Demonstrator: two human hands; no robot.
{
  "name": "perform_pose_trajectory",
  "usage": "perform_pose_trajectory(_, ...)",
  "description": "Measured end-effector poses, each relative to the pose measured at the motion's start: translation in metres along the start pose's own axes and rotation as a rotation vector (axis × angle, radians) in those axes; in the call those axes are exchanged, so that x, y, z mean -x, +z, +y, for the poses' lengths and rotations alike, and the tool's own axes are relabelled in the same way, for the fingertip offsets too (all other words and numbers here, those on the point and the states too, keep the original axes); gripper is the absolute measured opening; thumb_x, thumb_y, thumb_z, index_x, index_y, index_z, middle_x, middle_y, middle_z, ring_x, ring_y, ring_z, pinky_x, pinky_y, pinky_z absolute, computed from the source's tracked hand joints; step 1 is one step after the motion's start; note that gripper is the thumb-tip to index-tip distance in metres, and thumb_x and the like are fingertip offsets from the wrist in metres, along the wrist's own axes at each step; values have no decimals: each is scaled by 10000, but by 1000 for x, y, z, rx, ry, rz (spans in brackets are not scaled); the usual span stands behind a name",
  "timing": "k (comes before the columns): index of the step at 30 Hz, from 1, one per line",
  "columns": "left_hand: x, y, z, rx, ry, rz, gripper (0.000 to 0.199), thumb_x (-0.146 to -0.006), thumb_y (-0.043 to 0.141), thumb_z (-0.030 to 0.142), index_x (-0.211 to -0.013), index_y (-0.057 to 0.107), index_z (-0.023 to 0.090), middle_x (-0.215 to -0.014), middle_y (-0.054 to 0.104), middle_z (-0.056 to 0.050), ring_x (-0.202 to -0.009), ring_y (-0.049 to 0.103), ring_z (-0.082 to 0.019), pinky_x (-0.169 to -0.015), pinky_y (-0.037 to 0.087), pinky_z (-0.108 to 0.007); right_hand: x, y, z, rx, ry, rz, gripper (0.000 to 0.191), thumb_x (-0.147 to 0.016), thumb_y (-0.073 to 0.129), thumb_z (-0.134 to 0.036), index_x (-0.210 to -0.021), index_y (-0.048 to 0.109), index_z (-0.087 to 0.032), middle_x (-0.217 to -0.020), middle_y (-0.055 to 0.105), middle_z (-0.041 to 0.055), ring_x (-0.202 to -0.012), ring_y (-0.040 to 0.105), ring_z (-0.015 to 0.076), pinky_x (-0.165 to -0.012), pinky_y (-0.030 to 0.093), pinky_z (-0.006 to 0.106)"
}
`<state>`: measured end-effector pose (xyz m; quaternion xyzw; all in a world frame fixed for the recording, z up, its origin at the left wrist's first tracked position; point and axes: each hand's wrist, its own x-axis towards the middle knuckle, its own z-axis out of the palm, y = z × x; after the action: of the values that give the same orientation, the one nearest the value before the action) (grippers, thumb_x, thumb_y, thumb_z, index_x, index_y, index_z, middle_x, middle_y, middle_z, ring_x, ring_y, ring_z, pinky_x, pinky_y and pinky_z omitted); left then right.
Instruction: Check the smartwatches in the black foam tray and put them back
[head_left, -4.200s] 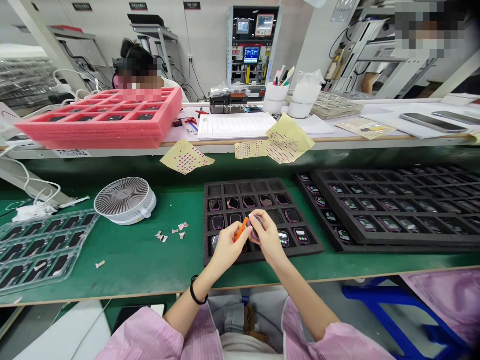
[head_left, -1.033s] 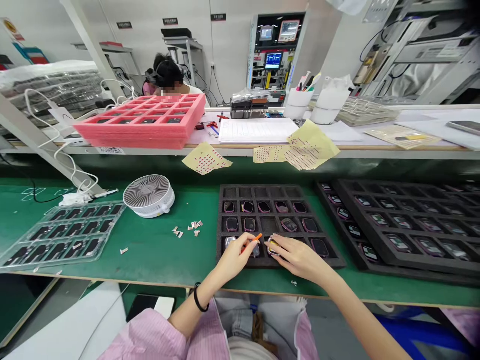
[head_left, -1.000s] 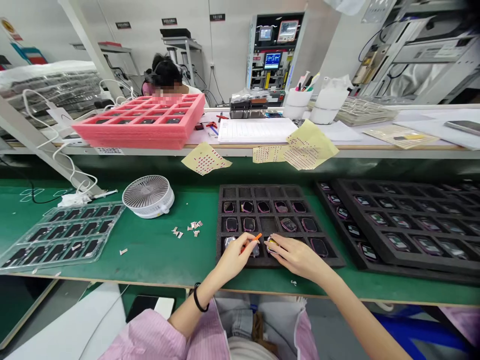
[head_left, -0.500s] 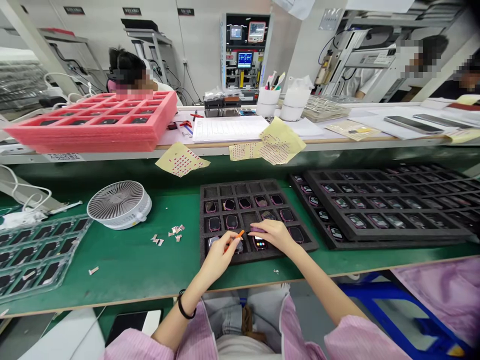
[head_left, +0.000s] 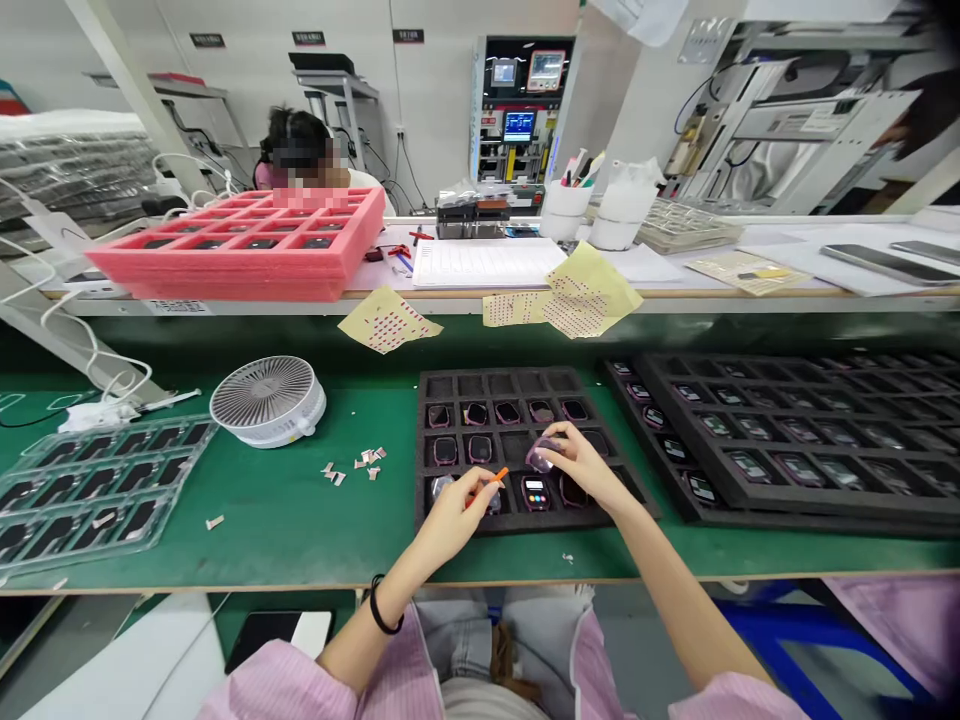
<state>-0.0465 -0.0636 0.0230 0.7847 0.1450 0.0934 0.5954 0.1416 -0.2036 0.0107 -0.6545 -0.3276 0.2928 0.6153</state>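
In my left hand [head_left: 448, 518] is a slim orange stick-like tool [head_left: 501, 474], pinched between thumb and fingers above the front left of a black foam tray [head_left: 517, 523]. My right hand [head_left: 583, 468] grips a purple-rimmed smartwatch body [head_left: 540, 456] by its edge. It is tilted above the tray, and my fingers partly cover it. Below it a smartwatch with a lit screen [head_left: 535, 492] lies in a front-row pocket. Several dark-screened smartwatches [head_left: 480, 449] sit in other pockets. My left hand partly hides wrapped pieces in the front left pockets.
A white fan [head_left: 268, 402] and small paper-like scraps [head_left: 369, 458] lie left of the tray. Further left is a clear plastic tray [head_left: 97, 490] of dark parts. Stacked black foam trays [head_left: 795, 500] stand at right. A pink foam tray [head_left: 225, 275] rests on the shelf above; a person sits behind.
My right hand has lifted slightly to the right with the purple-rimmed smartwatch body, uncovering the lit smartwatch. My left hand stays nearly in place over the tray. The view has turned a little left.
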Motion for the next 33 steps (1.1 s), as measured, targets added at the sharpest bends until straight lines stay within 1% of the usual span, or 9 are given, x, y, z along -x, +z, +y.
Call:
perform_pose_trajectory(2,-2,2,1,66,-13,-36,335,-886,432,445,-899,584,147,-572,372,65,-503,307,-72,-478,245,-190,3,12,-8,-155,29,34,341,-698,749,-392,-891,530,-215,-721,676,-14,-665,633,148,-657,474,279)
perform_pose_trajectory(4,-5,4,3,132,-28,-83,368,-882,420,475,-876,585,146,-528,343,79,-457,279,-63,-451,229,-187,6,26,-16,-308,58,63,316,-696,745,-411,-850,569,-197,-627,623,-36,-545,565,111,-550,436,240)
perform_pose_trajectory(7,-8,8,8,206,-48,-140,407,-878,398,511,-848,581,149,-484,319,93,-394,244,-53,-410,205,-184,10,49,-24,-535,102,19,275,-735,706,-422,-803,580,-188,-496,517,-67,-416,442,81,-433,362,215)
perform_pose_trajectory(11,-9,8,17,244,-58,-156,414,-868,407,525,-768,557,152,-463,324,95,-353,234,-42,-376,196,-184,12,70,-27,-719,112,-29,234,-764,689,-371,-751,534,-196,-461,476,-80,-352,341,58,-368,301,192)
perform_pose_trajectory(18,-5,2,22,221,-37,-127,426,-871,417,521,-735,563,145,-440,311,95,-354,220,-40,-375,186,-189,12,82,-31,-757,103,-25,255,-777,680,-354,-721,482,-202,-452,466,-91,-329,284,35,-334,280,150)
perform_pose_trajectory(24,-4,4,22,246,-19,-129,444,-863,426,541,-734,573,142,-436,315,91,-365,222,-43,-385,181,-193,10,84,-33,-814,131,-54,329,-754,693,-370,-665,424,-204,-429,425,-103,-314,224,21,-298,237,130)
perform_pose_trajectory(27,-4,4,23,242,-14,-120,440,-867,431,529,-720,574,140,-433,316,88,-367,225,-43,-390,185,-193,11,85,-32,-810,115,-51,318,-774,677,-367,-667,426,-203,-429,423,-104,-311,240,21,-300,246,125)
perform_pose_trajectory(31,-3,1,25,226,-23,-126,427,-871,438,503,-734,599,133,-434,315,88,-368,222,-43,-392,188,-194,15,86,-33,-725,65,0,282,-807,647,-371,-693,451,-205,-436,452,-99,-308,297,34,-308,295,141)
perform_pose_trajectory(33,-2,0,26,221,-26,-131,431,-872,438,500,-745,616,129,-430,320,87,-370,224,-44,-394,191,-195,17,87,-34,-702,63,12,278,-804,650,-379,-709,455,-206,-434,448,-104,-300,296,33,-301,289,140)
